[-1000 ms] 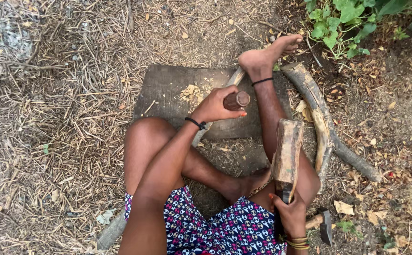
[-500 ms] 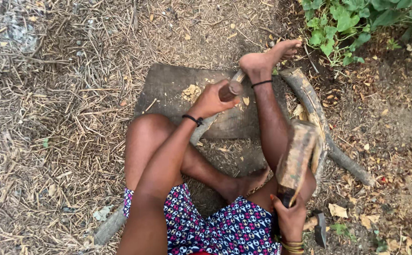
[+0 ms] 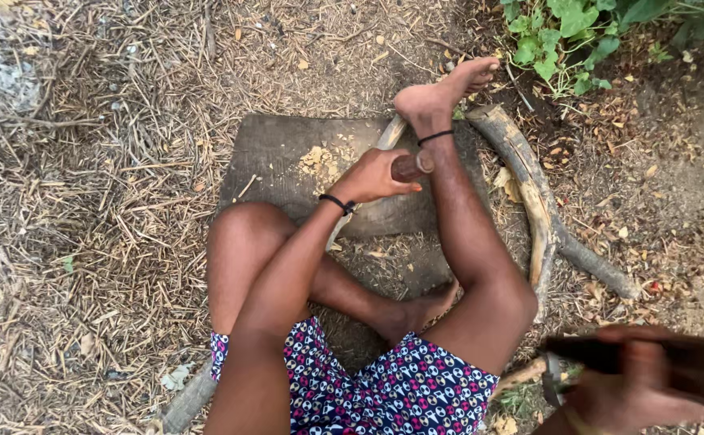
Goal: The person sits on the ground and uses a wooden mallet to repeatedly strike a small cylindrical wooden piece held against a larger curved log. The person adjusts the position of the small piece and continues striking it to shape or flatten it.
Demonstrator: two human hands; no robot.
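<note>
Fingers of left hand (image 3: 374, 176) grip brown chisel (image 3: 411, 166) on grey slab (image 3: 279, 153).

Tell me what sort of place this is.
Outdoors, likely a rural yard or garden edge: bare ground strewn with dry straw, green leafy plants, and weathered logs beside a flat stone slab.

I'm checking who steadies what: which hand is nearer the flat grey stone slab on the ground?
Left. The left hand is over the flat grey stone slab, gripping a short brown wooden peg. The right hand, blurred, is off beside the knee, holding a dark tool.
</note>
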